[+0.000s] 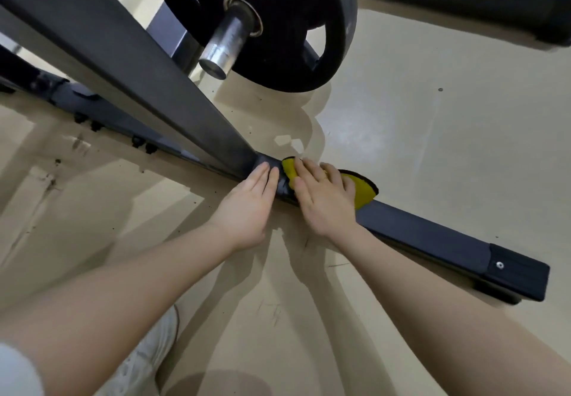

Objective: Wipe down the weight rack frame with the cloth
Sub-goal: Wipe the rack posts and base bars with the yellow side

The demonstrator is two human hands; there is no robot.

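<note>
I have my right hand (324, 198) laid flat on the yellow cloth (363, 190), fingers straight and spread, pressing it onto the dark base rail (432, 235) of the weight rack frame, just beside the joint where the slanted upright (129, 65) comes down to meet it. My left hand (247, 207) rests with straight fingers on the near side of that joint, touching the rail, its grip relaxed and holding nothing. The cloth lies draped over the rail's top, part of it spilling toward the far side onto the floor (432, 117); it has a dark edge and looks thin and soft, so I judge it will bunch or slide under my palm unless I keep even pressure across it. A flat palm on its middle seems the best hold for wiping; gathering it into the fingers would suit the joint's corners better. The steel frame is stiff and will not give, so I can lean in. A black weight plate (278, 9) hangs on a steel peg (225, 43) overhead, near enough that I should mind my head. The rail's end cap (519, 275) to the right looks not yet wiped.
</note>
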